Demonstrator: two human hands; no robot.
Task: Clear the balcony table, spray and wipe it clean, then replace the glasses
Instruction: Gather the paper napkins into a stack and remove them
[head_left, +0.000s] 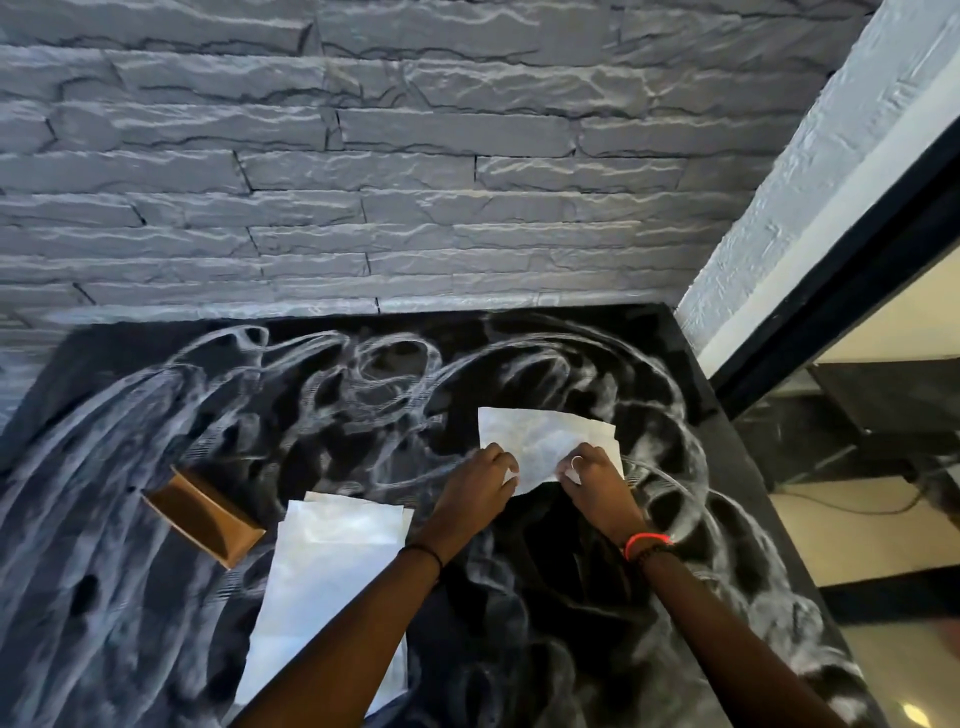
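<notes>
**Wipe stage under way; glasses not yet back**

While both hands work one paper towel (540, 441), the black desk (130, 364) is cleared of glasses and smeared all over with white streaks. Left hand (480, 480) and right hand (597, 475) each pinch a near edge, fingers curled shut on it. Spare towels (332, 561) and a brown box (205, 514) lie to the left. No glasses in view. Judged: streaks left to wipe, then glasses to replace.

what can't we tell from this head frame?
- Glasses and spray bottle: none in the head view, so their whereabouts are unknown.
- Table near and left edges: cut off by the frame.
- Lower paper sheet: partly covered by the left forearm.
- Paper under both hands: its near edge is hidden by the fingers.
</notes>
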